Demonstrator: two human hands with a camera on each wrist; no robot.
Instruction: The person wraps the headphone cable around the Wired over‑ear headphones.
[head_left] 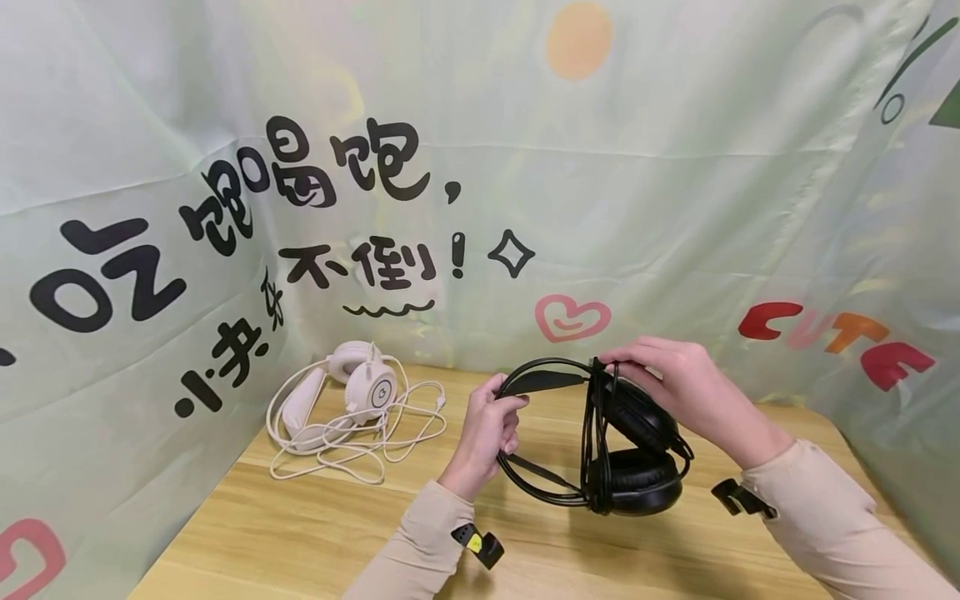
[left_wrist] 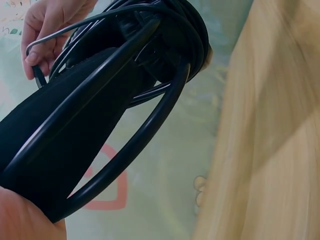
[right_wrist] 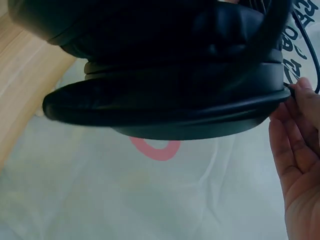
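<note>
A black headset [head_left: 633, 450] with padded ear cups is held above the wooden table [head_left: 300, 533], its black cable [head_left: 592, 433] looped around it. My left hand [head_left: 487, 429] grips the headband [head_left: 543, 382] at its left end. My right hand [head_left: 678, 383] pinches the cable on top of the ear cups, fingers curled over it. In the left wrist view the black headband [left_wrist: 65, 130] fills the frame and my right hand [left_wrist: 47, 25] pinches the cable at top left. The right wrist view shows an ear cup [right_wrist: 165, 100] close up, with fingers [right_wrist: 300, 130] at the right edge.
A white headset [head_left: 360, 387] with a tangled white cable [head_left: 352, 437] lies at the table's back left. A pale green printed cloth [head_left: 675, 208] hangs around the table on three sides. The table's near edge shows bare wood.
</note>
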